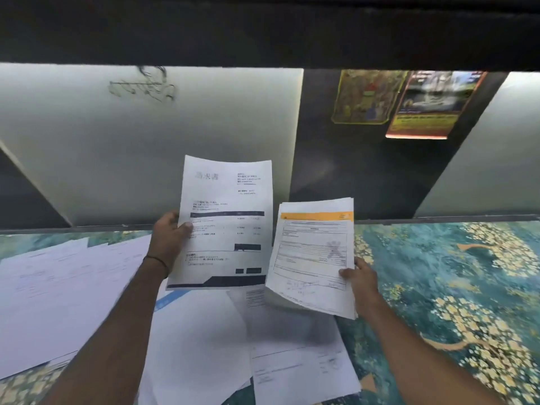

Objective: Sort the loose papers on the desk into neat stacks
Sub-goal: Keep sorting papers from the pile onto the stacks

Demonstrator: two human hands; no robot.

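- Far L on tabletop (467, 287): loose papers (58, 287) fanned out, overlapping.
- Pinches single printed sheet (225, 223) by its L edge w/ left hand (168, 238), thumb on front; holds it upright, off the tabletop.
- Below, centre: more loose sheets (263, 361) lying flat.
- Grips paper stack (312, 258), orange-banded pg on top, at lower R corner w/ right hand (361, 277); stack raised.
- R side of tabletop: teal floral pattern.

One view only, worn on the person's head, wide-angled, facing forward and down over the desk (455, 276). It sits close in: the left forearm (117, 331) and right forearm (423, 355) run up from the bottom edge, the wall (146, 141) fills mid-frame, and a dark overhang (263, 30) caps the top.
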